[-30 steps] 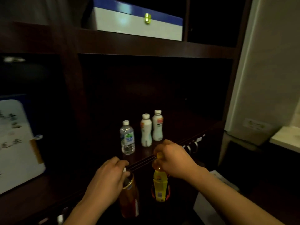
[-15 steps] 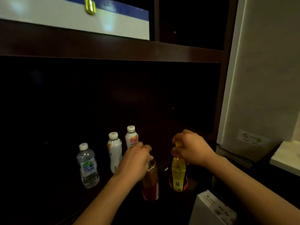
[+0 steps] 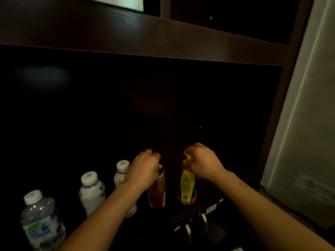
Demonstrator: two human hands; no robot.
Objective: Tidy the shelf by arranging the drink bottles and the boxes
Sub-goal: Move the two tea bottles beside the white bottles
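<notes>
**Two bottles held by the neck at the right end of the shelf**

Your left grip (image 3: 145, 169) is curled tight round the top of the amber bottle (image 3: 157, 193), fingers wrapped over the cap so that it is hidden. Your right grip (image 3: 204, 164) pinches the neck of the yellow bottle (image 3: 187, 189) the same way, with a bit of yellow cap peeking out above your knuckles. Holding them from the top keeps both bottles upright and leaves their bases free to go down flat.

The two bottles stand side by side, near each other but apart, over the front right part of the lower shelf (image 3: 192, 213). It is too dark to tell whether their bases are touching the wood or just above it.

To your left, two white bottles (image 3: 92, 192) stand one behind the other, the far one partly hidden by your left arm, and a clear water bottle (image 3: 41, 221) stands nearest the camera. They run in a loose line, so your pair looks meant to carry that row on to the right.

Above, a white box (image 3: 116, 1) sits on the upper shelf (image 3: 163, 37), only its bottom corner showing. Set both bottles down before you let go, and watch your left arm beside the far white bottle.
</notes>
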